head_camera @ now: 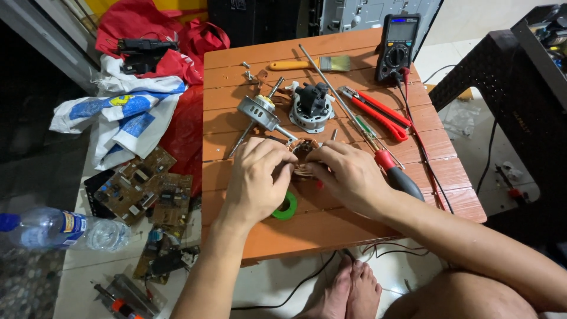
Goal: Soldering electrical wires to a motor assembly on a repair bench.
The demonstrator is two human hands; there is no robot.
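Both hands meet over a copper-wound motor stator [303, 155] in the middle of the low orange table [354, 221]. My left hand [257, 177] grips its left side with curled fingers. My right hand [348, 174] pinches its right side. The stator is mostly hidden under my fingers. A roll of green tape [287, 207] lies just below my left hand. A motor rotor on a shaft [260, 113] and a grey motor housing [311, 107] lie just beyond the hands.
A long screwdriver with a red and black handle [390, 168], red-handled pliers [378, 112], a paintbrush [310, 64] and a multimeter [397, 47] sit on the table's right and back. Circuit boards [144, 186], a plastic bottle [65, 230] and bags [127, 115] cover the floor at left. My feet [351, 292] rest below.
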